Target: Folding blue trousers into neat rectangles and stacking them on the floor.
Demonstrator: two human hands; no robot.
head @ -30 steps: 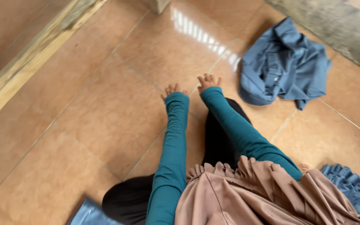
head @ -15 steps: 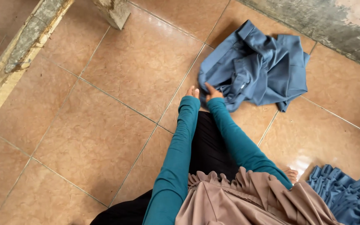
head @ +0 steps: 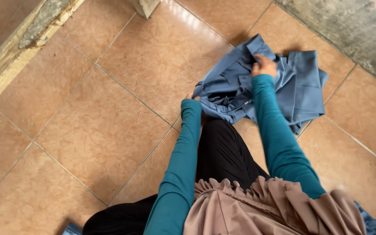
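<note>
Fingers of the right hand (head: 264, 66) pinch the blue cloth (head: 301, 87) at upper right; the left hand (head: 191, 95) hides under its edge, grip unclear.

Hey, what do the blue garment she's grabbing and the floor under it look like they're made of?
The crumpled blue garment, gripped by the right hand and touched by the left hand, looks like matte woven fabric, maybe cotton: it creases softly and shows stitched seams. The orange-brown floor looks like glazed ceramic tile: grout lines and a glossy reflection.
</note>
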